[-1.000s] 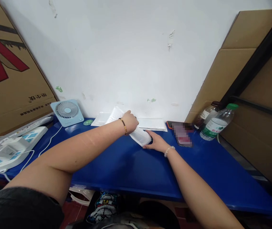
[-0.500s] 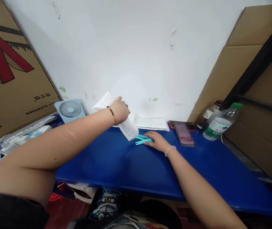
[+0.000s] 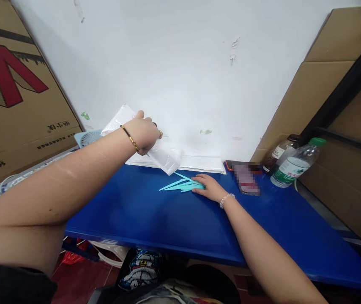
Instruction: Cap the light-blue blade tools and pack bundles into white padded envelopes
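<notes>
My left hand (image 3: 145, 134) is closed on a clear, whitish plastic bag (image 3: 168, 159), lifted tilted above the table near the wall. Part of the bag lies hidden behind the hand and wrist. Several thin, flat turquoise plastic strips (image 3: 177, 184) with pointed ends fan out on the blue table (image 3: 129, 207), just below the bag's lower end. Fingers of my right hand (image 3: 210, 188) are curled over the right ends of these strips, pressing them to the tabletop.
Flat white packets (image 3: 202, 164) lie against the wall. To the right are two phones (image 3: 245, 179), a brown bottle (image 3: 280, 154) and a green-capped water bottle (image 3: 294, 166). A light blue fan (image 3: 87, 138) and a large cardboard box (image 3: 18, 88) stand at left.
My left hand has moved left and up with the bag, away from the strips. More turquoise strips now show, spread out to the left. My right hand has stayed in place.
</notes>
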`<action>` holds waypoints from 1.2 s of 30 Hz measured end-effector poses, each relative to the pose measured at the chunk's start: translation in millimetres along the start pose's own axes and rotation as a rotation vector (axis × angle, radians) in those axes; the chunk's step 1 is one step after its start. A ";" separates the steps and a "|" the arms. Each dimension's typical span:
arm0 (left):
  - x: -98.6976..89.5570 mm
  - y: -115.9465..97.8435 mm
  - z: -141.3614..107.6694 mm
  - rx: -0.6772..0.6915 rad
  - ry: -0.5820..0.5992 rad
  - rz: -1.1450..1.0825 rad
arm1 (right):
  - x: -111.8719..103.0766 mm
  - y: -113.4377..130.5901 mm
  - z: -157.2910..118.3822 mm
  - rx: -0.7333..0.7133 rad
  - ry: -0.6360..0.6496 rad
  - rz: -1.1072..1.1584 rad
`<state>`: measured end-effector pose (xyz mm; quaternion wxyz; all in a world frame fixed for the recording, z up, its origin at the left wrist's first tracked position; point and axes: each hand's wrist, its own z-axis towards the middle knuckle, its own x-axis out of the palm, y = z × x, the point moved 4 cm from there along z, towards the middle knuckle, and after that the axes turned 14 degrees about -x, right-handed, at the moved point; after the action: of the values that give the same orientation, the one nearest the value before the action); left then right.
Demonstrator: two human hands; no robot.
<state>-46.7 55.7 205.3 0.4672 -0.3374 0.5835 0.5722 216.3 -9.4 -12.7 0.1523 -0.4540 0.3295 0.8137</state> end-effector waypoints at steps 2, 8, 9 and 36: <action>3.4 11.1 2.3 -0.015 0.011 -0.035 | 0.2 0.1 -0.2 0.004 0.008 -0.003; 56.3 36.8 -15.4 -0.055 0.281 -0.069 | -4.1 5.1 0.9 -0.008 -0.010 0.009; 72.5 41.7 -21.1 -0.094 0.362 -0.086 | -5.6 6.2 1.3 -0.003 -0.025 0.021; 150.3 -140.8 -44.1 0.329 0.191 -0.709 | -35.8 -29.2 -19.0 0.440 -0.408 0.574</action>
<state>26.5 16.9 11.7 0.6270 -0.4904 0.5555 0.2405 263.8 1.1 -1.3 0.0747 -0.1298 0.5719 0.8065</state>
